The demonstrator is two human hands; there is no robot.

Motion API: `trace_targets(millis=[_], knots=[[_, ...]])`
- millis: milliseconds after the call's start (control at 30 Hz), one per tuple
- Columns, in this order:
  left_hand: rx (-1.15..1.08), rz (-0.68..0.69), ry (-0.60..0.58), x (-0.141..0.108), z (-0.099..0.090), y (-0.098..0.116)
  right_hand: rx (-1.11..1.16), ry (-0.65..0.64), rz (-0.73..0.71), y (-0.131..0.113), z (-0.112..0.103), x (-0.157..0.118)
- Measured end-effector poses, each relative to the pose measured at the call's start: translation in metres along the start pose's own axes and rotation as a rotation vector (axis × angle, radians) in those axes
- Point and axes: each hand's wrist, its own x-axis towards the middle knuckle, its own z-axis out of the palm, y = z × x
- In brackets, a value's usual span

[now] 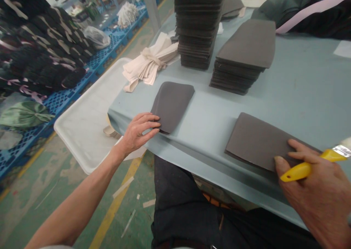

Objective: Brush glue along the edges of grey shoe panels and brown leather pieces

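Note:
My left hand [140, 131] rests its fingertips on the near left edge of a dark grey panel [174, 104] lying flat on the table. Its fingers are stretched out, slightly apart, and not wrapped round anything. In my right hand [319, 179] is a paintbrush [298, 172] with a yellow handle and a metal band; the bristles point right and are partly cut off by the frame edge. The same hand's thumb and fingers touch a second dark grey panel [255, 141] near the table's front edge. Whether that panel is one piece or several layers I cannot tell.
Behind the panels stand a tall stack of dark pieces [196, 29] and a lower stack [244, 51]. A tied bundle of cream strips [153, 60] lies at the table's [307, 95] left. A white tray [71, 124] sits beside the table; blue pallets [61, 97] hold dark bundles.

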Motion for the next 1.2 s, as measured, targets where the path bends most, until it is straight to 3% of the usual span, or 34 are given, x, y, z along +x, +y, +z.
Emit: trace_targets(millis=[367,433,600,767,933,1067,1200], knots=[[0.013,-0.168,0.101,0.013,0.002,0.009,0.037,0.066,-0.047,-0.008,-0.001,0.003],[-0.001,-0.207,0.176,0.019,-0.001,0.011,0.078,0.115,-0.076,-0.010,-0.001,0.003],[-0.070,-0.304,0.380,0.045,-0.007,0.012,0.208,0.093,-0.070,-0.012,0.002,0.004],[-0.163,-0.405,0.616,0.087,-0.015,0.032,0.243,0.103,-0.067,-0.014,0.003,0.003],[-0.254,-0.284,0.768,0.126,-0.019,0.047,0.266,0.145,-0.054,-0.017,0.005,0.003],[-0.265,-0.208,0.776,0.139,-0.017,0.058,0.271,0.159,-0.055,-0.017,0.006,0.004],[-0.320,-0.287,0.631,0.137,-0.003,0.083,0.288,0.147,-0.052,-0.016,0.006,0.003]])
